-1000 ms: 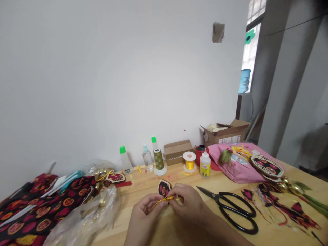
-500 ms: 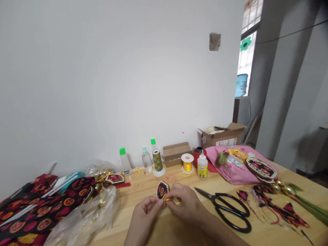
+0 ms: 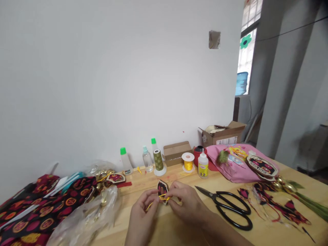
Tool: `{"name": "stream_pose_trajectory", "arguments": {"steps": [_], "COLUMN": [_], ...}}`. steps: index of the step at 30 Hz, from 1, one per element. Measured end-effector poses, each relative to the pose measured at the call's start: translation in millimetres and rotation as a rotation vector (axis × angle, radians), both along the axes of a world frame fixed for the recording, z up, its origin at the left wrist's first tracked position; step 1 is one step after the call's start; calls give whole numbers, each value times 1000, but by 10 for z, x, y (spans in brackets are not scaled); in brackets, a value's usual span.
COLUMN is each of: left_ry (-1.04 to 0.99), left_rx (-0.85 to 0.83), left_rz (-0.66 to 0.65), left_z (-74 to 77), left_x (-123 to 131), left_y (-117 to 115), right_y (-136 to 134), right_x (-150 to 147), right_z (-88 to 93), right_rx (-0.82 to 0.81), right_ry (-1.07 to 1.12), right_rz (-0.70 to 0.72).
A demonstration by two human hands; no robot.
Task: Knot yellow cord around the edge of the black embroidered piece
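Observation:
Low in the middle of the view, my left hand [image 3: 142,215] and my right hand [image 3: 186,203] meet over the wooden table [image 3: 179,235]. Both pinch a thin yellow cord [image 3: 156,201] that runs between their fingertips. The cord is attached to a small black-and-red patterned fabric piece [image 3: 162,188], which my right hand's fingers hold upright. The ends of the cord are partly hidden by my fingers.
Black scissors [image 3: 228,206] lie right of my hands. Along the wall stand green-capped bottles [image 3: 124,160], an olive thread cone [image 3: 158,160], a yellow cord spool [image 3: 188,163], a glue bottle [image 3: 203,165] and a small cardboard box [image 3: 176,152]. Patterned fabric [image 3: 38,208] and a plastic bag [image 3: 87,218] lie left; pink cloth [image 3: 235,164] right.
My hands have stayed together on the cord, shifting slightly. The fabric piece has turned more edge-on, and a loop of cord now hangs toward my left hand.

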State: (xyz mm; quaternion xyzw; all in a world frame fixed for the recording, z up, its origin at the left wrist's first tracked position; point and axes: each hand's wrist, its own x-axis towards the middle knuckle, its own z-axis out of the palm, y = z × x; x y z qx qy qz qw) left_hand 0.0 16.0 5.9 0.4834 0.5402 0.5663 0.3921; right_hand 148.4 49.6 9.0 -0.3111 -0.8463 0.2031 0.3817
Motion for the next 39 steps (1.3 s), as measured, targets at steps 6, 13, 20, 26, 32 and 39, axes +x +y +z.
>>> {"name": "stream_pose_trajectory", "arguments": {"steps": [6,13,20,26,32,39], "left_ry": [-31,-70,-74,-69,-90,-14], "left_rx": [2,0,-10,-31,-29,4], "left_rz": [-94,-193,-180,-157,-157,-177], "left_z": [30,-69,-17,-26,-37,-88], "left_x": [46,96,94,92,121,113], "left_y": [-48,-37,-42,-43,-60,-44], "right_y": [47,86,33,75,153,27], "right_x": [-27,-63,11,379,614,193], "right_z": [-71,-75,144,270,318,158], "right_rx": [-121,-334,-662,-665,-609,-204], "right_ry": [49,271,601,803,494,-180], "right_rz": [8,48,236,344,191,62]}}
